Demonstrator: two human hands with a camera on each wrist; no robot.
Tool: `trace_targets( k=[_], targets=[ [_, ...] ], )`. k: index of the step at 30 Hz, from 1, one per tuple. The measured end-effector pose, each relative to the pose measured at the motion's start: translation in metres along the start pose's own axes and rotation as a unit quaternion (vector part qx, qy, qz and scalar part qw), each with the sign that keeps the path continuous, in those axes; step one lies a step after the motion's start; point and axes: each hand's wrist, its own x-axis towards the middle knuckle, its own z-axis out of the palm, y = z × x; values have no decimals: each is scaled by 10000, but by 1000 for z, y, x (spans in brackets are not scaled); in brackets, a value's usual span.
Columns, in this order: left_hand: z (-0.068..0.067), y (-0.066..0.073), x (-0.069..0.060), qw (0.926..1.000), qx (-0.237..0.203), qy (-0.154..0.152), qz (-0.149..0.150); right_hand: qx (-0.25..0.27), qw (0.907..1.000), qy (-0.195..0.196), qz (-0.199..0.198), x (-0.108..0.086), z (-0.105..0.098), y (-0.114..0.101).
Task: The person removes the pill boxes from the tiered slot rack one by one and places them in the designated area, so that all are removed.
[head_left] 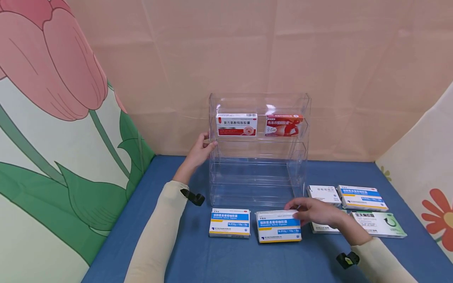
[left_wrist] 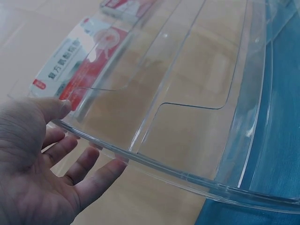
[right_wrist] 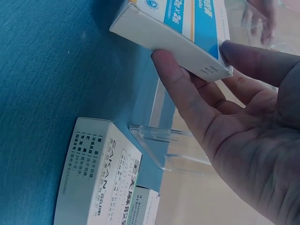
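Observation:
A clear plastic tiered rack [head_left: 258, 184] stands upright on the blue surface. My left hand [head_left: 197, 152] holds its left side edge, thumb in front and fingertips behind, as the left wrist view shows. My right hand [head_left: 316, 212] pinches the right end of a blue-and-white medicine box [head_left: 277, 227] in front of the rack; the right wrist view shows thumb and fingers on that end. A similar medicine box [head_left: 229, 224] lies to its left, apart from it. On the rack's upper tier sit a red-and-white medicine box [head_left: 236, 125] and a red medicine box [head_left: 284, 125].
Right of the rack lie a small white box [head_left: 323, 194], another blue-and-white box [head_left: 362, 197] and a white-and-green box [head_left: 380, 225]. One more white box [head_left: 323, 228] is partly hidden by my right hand. A pinkish backdrop [head_left: 177, 78] hangs behind the rack.

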Motion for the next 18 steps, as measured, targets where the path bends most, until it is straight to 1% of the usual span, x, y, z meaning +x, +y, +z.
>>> trace_targets(
  k=[11,18],
  targets=[
    [0,2,-1,10000,25,3,69,3,9999,21,106,1,1,3],
    [0,4,-3,10000,-9,11,56,-126,9998,110,124,0,3,2]
  ],
)
